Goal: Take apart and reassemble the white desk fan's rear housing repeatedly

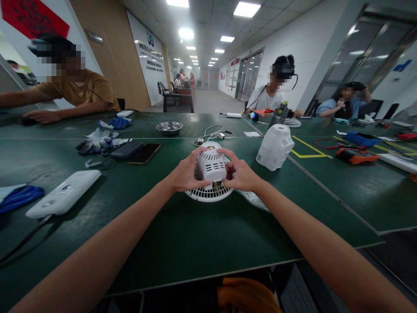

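Between my two hands is a white slotted motor cover, gripped from both sides over a round white fan grille that lies on the green table. My left hand has its thumb low on the cover's near edge and its fingers over the top. On the other side my right hand curls round the cover in much the same way. Part of the grille is hidden by the cover and my hands. A second white vented housing stands to the right, apart from my hands.
A white cable and a metal bowl lie farther back. Leftward are a phone, a dark power bank, gloves and a white power bank. An orange multimeter lies right. Co-workers sit across the table.
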Motion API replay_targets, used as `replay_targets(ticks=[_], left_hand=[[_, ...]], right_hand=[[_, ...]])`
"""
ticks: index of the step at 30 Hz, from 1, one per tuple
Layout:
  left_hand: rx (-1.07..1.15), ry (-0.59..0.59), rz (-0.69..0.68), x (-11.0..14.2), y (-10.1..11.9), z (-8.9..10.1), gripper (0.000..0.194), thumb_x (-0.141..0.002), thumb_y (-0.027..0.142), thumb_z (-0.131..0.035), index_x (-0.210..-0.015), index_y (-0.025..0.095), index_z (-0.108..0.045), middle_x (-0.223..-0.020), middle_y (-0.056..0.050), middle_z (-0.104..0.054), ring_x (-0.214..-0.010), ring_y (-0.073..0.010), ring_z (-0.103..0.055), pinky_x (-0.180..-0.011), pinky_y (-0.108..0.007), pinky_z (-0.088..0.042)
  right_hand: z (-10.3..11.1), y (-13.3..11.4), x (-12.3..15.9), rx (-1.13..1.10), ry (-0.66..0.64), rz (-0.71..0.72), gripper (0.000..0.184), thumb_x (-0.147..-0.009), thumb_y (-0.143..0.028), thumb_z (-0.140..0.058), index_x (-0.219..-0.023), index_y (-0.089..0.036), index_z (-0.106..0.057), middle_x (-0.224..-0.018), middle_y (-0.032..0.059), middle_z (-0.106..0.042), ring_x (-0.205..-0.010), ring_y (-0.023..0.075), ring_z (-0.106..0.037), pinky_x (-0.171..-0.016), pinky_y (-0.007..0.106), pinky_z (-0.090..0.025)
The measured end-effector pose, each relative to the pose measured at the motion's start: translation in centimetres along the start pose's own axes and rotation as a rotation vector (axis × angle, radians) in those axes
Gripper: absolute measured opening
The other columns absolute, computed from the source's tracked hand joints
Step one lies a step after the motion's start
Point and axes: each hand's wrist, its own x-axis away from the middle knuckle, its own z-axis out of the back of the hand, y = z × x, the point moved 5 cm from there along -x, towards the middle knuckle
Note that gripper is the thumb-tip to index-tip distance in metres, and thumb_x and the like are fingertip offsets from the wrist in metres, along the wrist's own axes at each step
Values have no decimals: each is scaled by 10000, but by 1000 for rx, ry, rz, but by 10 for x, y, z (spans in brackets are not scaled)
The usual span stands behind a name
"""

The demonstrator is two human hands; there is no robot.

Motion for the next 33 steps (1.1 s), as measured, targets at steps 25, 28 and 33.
replay_targets(ticks=[25,28,33], left_hand=[[-33,316,628,19,-59,6,464,-982,506,-387,-1254,177,-569,-1126,-138,-694,-1066,-303,-633,-954,-473,-449],[-26,280,769,24,-72,6,454,-978,537,-352,-1112,208,-635,-1049,-119,-722,-984,-305,-659,-874,-414,-456],[-80,176,832,24,-75,3,544,-974,568,-295,-769,221,-662,-824,-112,-721,-802,-305,-659,-732,-379,-429]], right_hand=[[34,31,4,358,323,19,718,-771,-117,-506,-1470,-245,-400,-940,34,-683,-815,218,-622,-861,437,-521],[31,18,5,320,313,77,697,-831,-205,-523,-1502,-265,-344,-1081,67,-666,-944,254,-620,-912,486,-511],[11,6,4,325,195,20,928,-809,-469,-691,-1570,-294,-190,-1492,146,-446,-1236,377,-524,-1041,610,-421]])
